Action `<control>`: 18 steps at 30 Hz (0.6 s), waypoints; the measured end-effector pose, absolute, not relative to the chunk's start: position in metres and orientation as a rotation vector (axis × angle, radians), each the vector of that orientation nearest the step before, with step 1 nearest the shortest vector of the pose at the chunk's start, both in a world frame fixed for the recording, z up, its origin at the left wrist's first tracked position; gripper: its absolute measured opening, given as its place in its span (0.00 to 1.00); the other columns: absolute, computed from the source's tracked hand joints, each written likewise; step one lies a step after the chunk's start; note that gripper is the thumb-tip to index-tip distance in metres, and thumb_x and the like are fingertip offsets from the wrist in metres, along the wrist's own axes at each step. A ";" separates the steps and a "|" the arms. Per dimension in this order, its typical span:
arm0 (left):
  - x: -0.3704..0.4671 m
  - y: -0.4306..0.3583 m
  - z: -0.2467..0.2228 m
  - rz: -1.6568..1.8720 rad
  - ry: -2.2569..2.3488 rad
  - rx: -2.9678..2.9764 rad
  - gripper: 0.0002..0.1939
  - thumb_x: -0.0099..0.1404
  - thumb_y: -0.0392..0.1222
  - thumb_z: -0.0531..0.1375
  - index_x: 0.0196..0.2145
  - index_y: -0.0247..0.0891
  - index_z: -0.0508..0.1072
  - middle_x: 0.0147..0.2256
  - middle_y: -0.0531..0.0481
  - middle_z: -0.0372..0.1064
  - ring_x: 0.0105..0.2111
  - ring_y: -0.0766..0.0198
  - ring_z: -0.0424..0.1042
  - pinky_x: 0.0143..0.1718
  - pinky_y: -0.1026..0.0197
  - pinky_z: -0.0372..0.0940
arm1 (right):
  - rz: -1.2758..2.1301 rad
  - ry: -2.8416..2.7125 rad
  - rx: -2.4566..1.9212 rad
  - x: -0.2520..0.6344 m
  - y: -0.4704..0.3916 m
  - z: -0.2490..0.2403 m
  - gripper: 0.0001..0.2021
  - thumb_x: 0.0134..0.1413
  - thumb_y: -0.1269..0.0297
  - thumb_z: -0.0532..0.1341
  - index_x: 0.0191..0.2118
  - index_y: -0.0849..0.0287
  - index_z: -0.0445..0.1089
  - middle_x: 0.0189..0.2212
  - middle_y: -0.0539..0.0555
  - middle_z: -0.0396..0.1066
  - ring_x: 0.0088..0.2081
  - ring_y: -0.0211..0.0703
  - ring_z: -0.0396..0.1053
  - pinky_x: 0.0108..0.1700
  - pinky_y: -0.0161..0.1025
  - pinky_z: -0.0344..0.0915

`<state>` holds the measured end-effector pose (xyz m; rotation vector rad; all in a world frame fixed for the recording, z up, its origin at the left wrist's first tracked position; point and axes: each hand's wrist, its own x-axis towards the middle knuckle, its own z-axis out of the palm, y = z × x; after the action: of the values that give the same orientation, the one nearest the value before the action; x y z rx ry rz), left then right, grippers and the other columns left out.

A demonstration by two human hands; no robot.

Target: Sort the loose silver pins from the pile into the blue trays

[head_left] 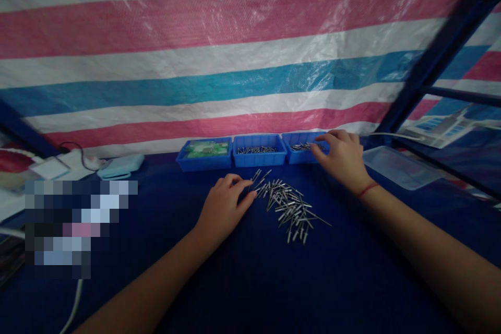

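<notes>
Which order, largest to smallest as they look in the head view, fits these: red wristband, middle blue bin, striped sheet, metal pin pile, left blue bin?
1. Striped sheet
2. Metal pin pile, by overall spread
3. Left blue bin and middle blue bin: too alike to rank
4. Red wristband

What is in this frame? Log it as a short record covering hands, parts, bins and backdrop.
Rivet pile: loose on dark blue table
Left bin: green packets
Middle bin: metal pieces
Right bin: metal pieces
Left hand: at pile's left edge, grip unclear
Right hand: at right bin, thumb and forefinger apart
Right wrist: red cord
Backdrop: striped sheet
</notes>
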<state>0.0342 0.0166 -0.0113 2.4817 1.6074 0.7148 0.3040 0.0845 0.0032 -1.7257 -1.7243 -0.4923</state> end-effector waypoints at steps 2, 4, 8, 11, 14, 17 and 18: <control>0.033 0.020 -0.012 0.649 1.642 2.498 0.14 0.65 0.47 0.55 0.45 0.39 0.72 0.42 0.46 0.67 0.41 0.56 0.66 0.45 0.51 0.62 | -0.483 -1.761 -1.647 0.298 0.079 0.006 0.14 0.52 0.58 0.56 0.39 0.59 0.74 0.43 0.62 0.68 0.45 0.59 0.63 0.41 0.52 0.60; 0.033 0.021 -0.013 0.622 1.655 2.502 0.13 0.65 0.46 0.56 0.44 0.40 0.73 0.41 0.46 0.68 0.41 0.57 0.67 0.45 0.52 0.62 | -0.458 -1.811 -1.551 0.292 0.074 0.009 0.13 0.53 0.59 0.56 0.38 0.59 0.74 0.42 0.61 0.69 0.45 0.57 0.63 0.43 0.51 0.60; 0.032 0.019 -0.011 0.624 1.683 2.479 0.10 0.65 0.42 0.55 0.39 0.40 0.75 0.40 0.48 0.68 0.40 0.58 0.67 0.45 0.54 0.62 | -0.344 -1.938 -1.399 0.279 0.061 0.013 0.11 0.53 0.60 0.56 0.35 0.59 0.74 0.40 0.59 0.69 0.44 0.54 0.64 0.47 0.51 0.59; 0.031 0.018 -0.010 0.624 1.713 2.493 0.09 0.65 0.42 0.55 0.38 0.39 0.75 0.39 0.48 0.68 0.39 0.58 0.68 0.44 0.55 0.63 | -0.255 -2.025 -1.320 0.267 0.050 0.012 0.11 0.54 0.61 0.56 0.35 0.60 0.74 0.40 0.59 0.69 0.45 0.53 0.64 0.50 0.51 0.58; 0.031 0.017 -0.009 0.568 1.718 2.563 0.10 0.66 0.41 0.54 0.37 0.38 0.75 0.39 0.48 0.68 0.39 0.59 0.68 0.42 0.57 0.63 | -0.168 -2.110 -1.261 0.254 0.039 0.009 0.11 0.54 0.62 0.56 0.35 0.60 0.74 0.41 0.60 0.68 0.47 0.52 0.63 0.51 0.50 0.58; 0.033 0.016 -0.009 0.446 1.745 2.632 0.11 0.68 0.40 0.52 0.38 0.38 0.74 0.36 0.48 0.68 0.37 0.58 0.69 0.40 0.56 0.64 | -0.054 -2.201 -1.202 0.243 0.030 0.004 0.10 0.55 0.63 0.56 0.34 0.60 0.74 0.41 0.59 0.69 0.46 0.51 0.63 0.49 0.49 0.60; 0.033 0.016 -0.009 0.408 1.761 2.651 0.11 0.68 0.40 0.51 0.38 0.38 0.73 0.35 0.48 0.68 0.36 0.58 0.69 0.39 0.56 0.64 | -0.013 -2.232 -1.184 0.240 0.028 0.002 0.10 0.55 0.63 0.56 0.33 0.60 0.74 0.41 0.59 0.69 0.46 0.50 0.63 0.49 0.48 0.60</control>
<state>0.0332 0.0162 -0.0092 2.6506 1.7614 0.4075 0.2399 0.0278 0.0022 -1.1843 -2.2317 -0.0130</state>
